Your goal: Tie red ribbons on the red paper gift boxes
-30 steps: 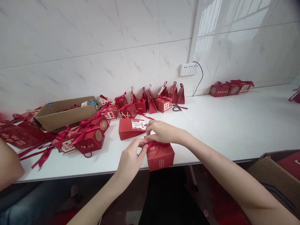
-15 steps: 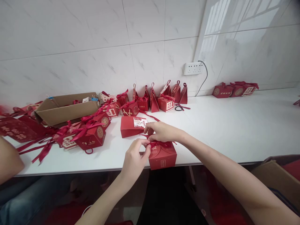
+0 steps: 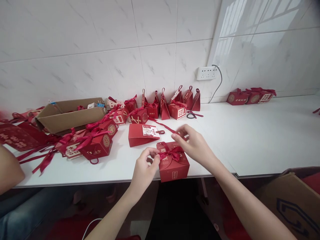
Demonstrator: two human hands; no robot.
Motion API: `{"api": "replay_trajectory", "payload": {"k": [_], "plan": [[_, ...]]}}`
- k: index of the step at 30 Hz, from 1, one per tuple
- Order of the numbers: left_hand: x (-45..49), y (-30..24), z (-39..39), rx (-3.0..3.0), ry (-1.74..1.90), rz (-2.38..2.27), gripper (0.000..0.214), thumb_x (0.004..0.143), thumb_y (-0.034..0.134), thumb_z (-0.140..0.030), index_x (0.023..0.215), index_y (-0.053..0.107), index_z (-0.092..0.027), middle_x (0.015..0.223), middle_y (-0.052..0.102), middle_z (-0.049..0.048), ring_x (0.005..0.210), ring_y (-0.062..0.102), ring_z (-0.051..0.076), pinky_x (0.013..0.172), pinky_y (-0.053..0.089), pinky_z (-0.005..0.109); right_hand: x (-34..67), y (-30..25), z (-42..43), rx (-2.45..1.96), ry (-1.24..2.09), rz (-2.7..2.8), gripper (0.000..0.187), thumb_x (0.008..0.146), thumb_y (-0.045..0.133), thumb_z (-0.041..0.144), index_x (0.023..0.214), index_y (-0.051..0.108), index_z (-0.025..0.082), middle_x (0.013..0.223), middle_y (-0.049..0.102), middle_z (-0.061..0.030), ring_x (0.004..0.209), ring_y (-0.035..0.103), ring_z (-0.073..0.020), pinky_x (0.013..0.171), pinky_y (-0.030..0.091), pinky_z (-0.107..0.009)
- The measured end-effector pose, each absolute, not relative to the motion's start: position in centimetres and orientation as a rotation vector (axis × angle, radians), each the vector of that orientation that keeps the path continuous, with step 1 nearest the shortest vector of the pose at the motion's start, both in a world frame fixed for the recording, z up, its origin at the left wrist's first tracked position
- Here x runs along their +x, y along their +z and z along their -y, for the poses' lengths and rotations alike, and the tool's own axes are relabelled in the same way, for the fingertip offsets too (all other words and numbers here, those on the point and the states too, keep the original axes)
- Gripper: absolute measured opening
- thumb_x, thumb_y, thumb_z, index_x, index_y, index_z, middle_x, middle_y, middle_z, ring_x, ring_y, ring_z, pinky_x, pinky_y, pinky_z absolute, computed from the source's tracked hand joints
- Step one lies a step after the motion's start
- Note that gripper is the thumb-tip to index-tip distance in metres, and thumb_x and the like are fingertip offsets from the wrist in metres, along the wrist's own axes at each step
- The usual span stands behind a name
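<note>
A red gift box (image 3: 174, 170) sits at the table's front edge, with a dark red ribbon bow (image 3: 170, 153) tied across its top. My left hand (image 3: 146, 165) pinches the bow's left side between thumb and fingertips. Just above the box's back right corner, my right hand (image 3: 192, 141) is curled, with dark red ribbon (image 3: 167, 127) between thumb and fingers. That ribbon runs back left over the table; its far end is hard to make out among the boxes. Behind the box lies another red box (image 3: 136, 135) on its side, with a white label and a small loop.
Several ribboned red boxes (image 3: 98, 146) and an open cardboard carton (image 3: 71, 121) fill the left. Pointed red boxes (image 3: 164, 108) line the wall beside a black ring-shaped item (image 3: 191, 115). More boxes (image 3: 237, 97) stand far right. Another person's arm (image 3: 10, 170) reaches in at left.
My right hand has moved right and back off the bow, uncovering it and the side-lying box's loop. My left hand has stayed at the bow's left side.
</note>
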State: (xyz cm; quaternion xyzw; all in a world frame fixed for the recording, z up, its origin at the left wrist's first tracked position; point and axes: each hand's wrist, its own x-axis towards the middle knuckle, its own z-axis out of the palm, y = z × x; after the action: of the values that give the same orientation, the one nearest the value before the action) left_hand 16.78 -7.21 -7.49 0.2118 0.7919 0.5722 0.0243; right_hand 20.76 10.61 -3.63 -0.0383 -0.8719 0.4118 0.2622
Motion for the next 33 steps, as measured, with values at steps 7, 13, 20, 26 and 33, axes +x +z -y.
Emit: {"api": "replay_trajectory", "payload": {"k": [7, 13, 20, 26, 33], "plan": [[16.0, -8.2, 6.7, 0.582, 1.926, -2.191, 0.015, 0.078, 0.056, -0.031, 0.086, 0.058, -0.018, 0.076, 0.059, 0.0001, 0.072, 0.054, 0.014, 0.062, 0.041, 0.023, 25.2, -4.8, -9.0, -0.274, 1.162, 2.611, 0.047, 0.088, 0.042, 0.055, 0.055, 0.039, 0.021, 0.049, 0.046, 0.0015, 0.046, 0.038, -0.0124, 0.047, 0.027, -0.026], [16.0, -9.1, 6.6, 0.57, 2.047, -2.077, 0.013, 0.079, 0.056, -0.029, 0.087, 0.056, -0.018, 0.082, 0.058, 0.0, 0.073, 0.052, 0.011, 0.066, 0.043, 0.022, 23.5, -5.5, -9.8, -0.315, 1.431, 2.516, 0.033, 0.081, 0.051, 0.044, 0.059, 0.045, 0.021, 0.052, 0.044, 0.0029, 0.049, 0.036, -0.0115, 0.05, 0.026, -0.026], [16.1, -9.6, 6.3, 0.505, 2.183, -1.861, 0.012, 0.078, 0.059, -0.028, 0.08, 0.051, -0.019, 0.071, 0.048, -0.0042, 0.062, 0.042, 0.007, 0.059, 0.037, 0.019, 23.2, -6.9, -11.1, -0.203, 2.229, 2.007, 0.042, 0.068, 0.068, 0.053, 0.059, 0.047, 0.018, 0.059, 0.045, 0.0035, 0.056, 0.037, -0.0099, 0.056, 0.027, -0.026], [16.3, -10.2, 5.9, 0.441, 2.308, -1.734, 0.017, 0.077, 0.06, -0.028, 0.078, 0.046, -0.019, 0.07, 0.044, -0.0046, 0.062, 0.038, 0.008, 0.058, 0.035, 0.018, 23.5, -8.1, -10.7, -0.214, 2.501, 1.65, 0.038, 0.068, 0.074, 0.043, 0.059, 0.049, 0.017, 0.059, 0.046, 0.0035, 0.055, 0.036, -0.008, 0.055, 0.028, -0.023], [16.6, -11.3, 5.6, 0.427, 2.396, -1.728, 0.02, 0.081, 0.059, -0.029, 0.077, 0.041, -0.02, 0.076, 0.041, -0.0039, 0.065, 0.037, 0.008, 0.06, 0.035, 0.018, 23.5, -9.4, -10.6, -0.257, 2.595, 1.393, 0.037, 0.066, 0.077, 0.036, 0.054, 0.047, 0.017, 0.052, 0.029, 0.0063, 0.051, 0.021, -0.007, 0.048, 0.021, -0.021]]}}
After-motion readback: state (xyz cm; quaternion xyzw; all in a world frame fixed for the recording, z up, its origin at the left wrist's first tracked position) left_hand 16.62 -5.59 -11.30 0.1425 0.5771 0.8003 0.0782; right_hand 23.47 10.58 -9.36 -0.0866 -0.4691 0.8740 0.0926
